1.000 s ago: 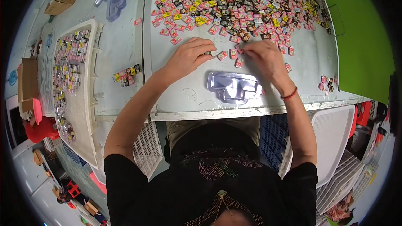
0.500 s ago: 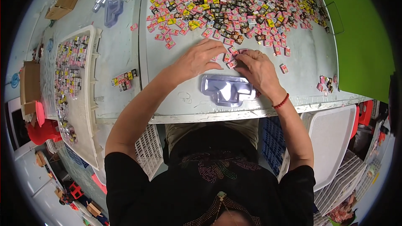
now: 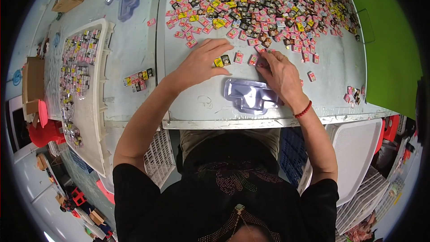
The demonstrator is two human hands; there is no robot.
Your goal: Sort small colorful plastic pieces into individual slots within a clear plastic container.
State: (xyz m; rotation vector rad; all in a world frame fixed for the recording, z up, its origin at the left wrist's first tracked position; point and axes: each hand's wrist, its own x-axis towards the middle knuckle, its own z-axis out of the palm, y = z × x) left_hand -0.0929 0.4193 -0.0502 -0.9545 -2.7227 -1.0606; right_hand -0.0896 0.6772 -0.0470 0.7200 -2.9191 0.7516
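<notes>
My left hand (image 3: 201, 62) has thumb and fingers apart around a small yellow box (image 3: 218, 62) and a small black box (image 3: 225, 60) lying side by side on the table. My right hand (image 3: 281, 74), a red bracelet on its wrist, curls thumb and fingertips around a small pink box (image 3: 262, 64) that they partly hide. Between the hands lie two more pink boxes, one upright (image 3: 238, 57) and one tilted (image 3: 253, 59). Nearer to me sits a clear plastic blister tray (image 3: 251, 94), its right end partly under my right hand.
A large pile of small pink, yellow and black boxes (image 3: 251, 9) spreads across the far side. A cluster of boxes (image 3: 139, 79) lies left of the table seam. Further left, a white tray (image 3: 104, 58) holds packed sets. More clear blister trays (image 3: 129, 5) lie at the far left.
My left hand has drawn away from my right, and the yellow and black boxes now show between its fingers. The pink boxes between the hands have spread apart. The whole view has shifted slightly.
</notes>
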